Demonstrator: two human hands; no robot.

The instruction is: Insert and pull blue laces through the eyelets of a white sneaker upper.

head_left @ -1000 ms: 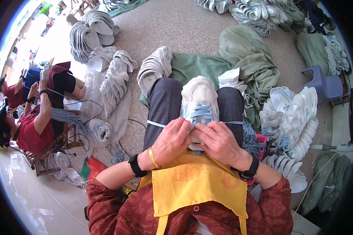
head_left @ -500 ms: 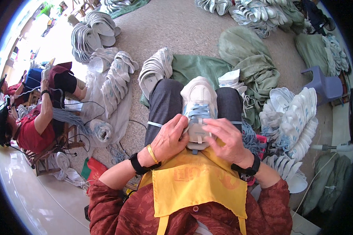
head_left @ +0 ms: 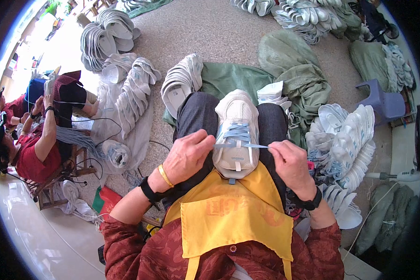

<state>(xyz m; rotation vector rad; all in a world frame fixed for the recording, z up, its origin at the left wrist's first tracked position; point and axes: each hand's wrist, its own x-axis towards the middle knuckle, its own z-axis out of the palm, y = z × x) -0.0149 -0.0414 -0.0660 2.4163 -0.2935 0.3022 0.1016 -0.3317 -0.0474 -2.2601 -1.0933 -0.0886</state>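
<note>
A white sneaker (head_left: 237, 161) rests between my knees, toe pointing away from me, with its heel on the yellow apron (head_left: 233, 228). Pale blue shoelace (head_left: 237, 130) is threaded in crossing rows over its tongue. My left hand (head_left: 187, 153) pinches one lace end on the left of the shoe. On the other side, my right hand (head_left: 291, 163) pinches the opposite end between thumb and fingertips. Both ends are stretched sideways, nearly level, over the shoe opening.
Stacked white shoe uppers (head_left: 182, 81) stand beyond my left knee, and more uppers (head_left: 345, 140) pile up at the right. Green sacks (head_left: 296, 70) lie ahead. A grey-purple stool (head_left: 381, 100) is at far right. A co-worker in red (head_left: 37, 154) sits at the left, holding a shoe.
My hands have moved apart from the shoe's opening, the left one leftward and the right one rightward. The lace ends are now drawn out straight between them.
</note>
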